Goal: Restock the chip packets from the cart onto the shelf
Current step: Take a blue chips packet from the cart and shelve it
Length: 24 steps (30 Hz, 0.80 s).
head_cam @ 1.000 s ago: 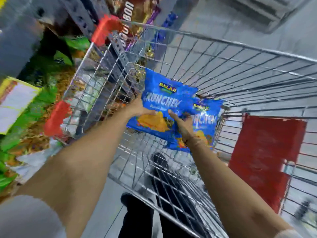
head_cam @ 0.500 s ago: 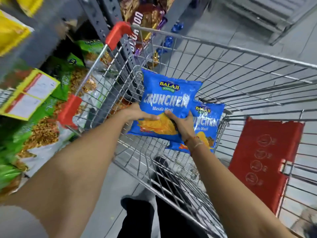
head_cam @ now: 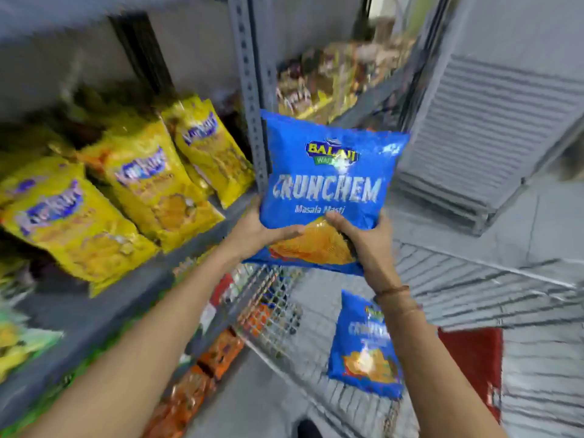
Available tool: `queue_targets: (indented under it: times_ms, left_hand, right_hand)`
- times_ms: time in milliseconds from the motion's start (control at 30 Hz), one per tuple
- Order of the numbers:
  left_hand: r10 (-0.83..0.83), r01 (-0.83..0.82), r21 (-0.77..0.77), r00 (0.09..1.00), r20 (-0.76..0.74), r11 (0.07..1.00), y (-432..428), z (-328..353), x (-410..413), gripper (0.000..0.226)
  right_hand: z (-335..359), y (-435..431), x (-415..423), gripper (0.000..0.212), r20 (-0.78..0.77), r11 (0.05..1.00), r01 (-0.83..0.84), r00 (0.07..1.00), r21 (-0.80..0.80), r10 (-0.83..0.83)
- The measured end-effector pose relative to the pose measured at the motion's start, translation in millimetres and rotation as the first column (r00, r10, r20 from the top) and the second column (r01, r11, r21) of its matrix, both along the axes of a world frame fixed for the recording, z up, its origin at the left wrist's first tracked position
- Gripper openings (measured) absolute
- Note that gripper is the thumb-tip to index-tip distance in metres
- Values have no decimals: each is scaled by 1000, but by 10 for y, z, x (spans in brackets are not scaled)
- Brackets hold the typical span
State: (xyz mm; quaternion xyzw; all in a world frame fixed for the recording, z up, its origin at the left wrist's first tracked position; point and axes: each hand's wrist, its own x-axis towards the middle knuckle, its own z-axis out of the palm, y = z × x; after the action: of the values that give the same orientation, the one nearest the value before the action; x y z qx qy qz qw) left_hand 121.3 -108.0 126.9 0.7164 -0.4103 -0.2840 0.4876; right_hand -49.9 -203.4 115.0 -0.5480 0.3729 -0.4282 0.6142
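A blue chip packet (head_cam: 325,181) is held upright above the wire cart (head_cam: 474,298), level with the grey shelf (head_cam: 104,314) edge and right of it. My left hand (head_cam: 256,232) grips its lower left corner and my right hand (head_cam: 363,241) grips its lower right. A second blue chip packet (head_cam: 360,343) lies inside the cart below, partly hidden by my right forearm.
Yellow snack packets (head_cam: 148,184) stand in a row on the shelf at the left. A perforated grey shelf upright (head_cam: 249,90) rises just behind the held packet. Orange packets (head_cam: 218,352) fill a lower shelf. A red panel (head_cam: 471,358) hangs on the cart's right side.
Both hands have lifted the blue packet up out of the cart toward shelf height. The view has swung upward to the shelf; the second packet stays in the cart.
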Motion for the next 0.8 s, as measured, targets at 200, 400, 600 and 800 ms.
queue_targets:
  times_ms: [200, 400, 600, 800]
  left_hand:
    - [143, -80, -301, 970, 195, 950, 351, 1447, 109, 89]
    - [410, -216, -548, 874, 261, 808, 876, 2476, 255, 77]
    - [602, -338, -657, 766, 224, 674, 1423, 3047, 569, 85]
    - [710, -483, -623, 683, 172, 616, 1829, 3159, 1032, 90]
  right_hand:
    - [1456, 110, 239, 51, 185, 960, -69, 975, -273, 123]
    - [2686, 362, 634, 50, 255, 861, -197, 903, -469, 346]
    - [3385, 682, 1290, 38, 227, 747, -333, 813, -576, 537]
    - [3519, 918, 2071, 55, 131, 671, -471, 755, -573, 642]
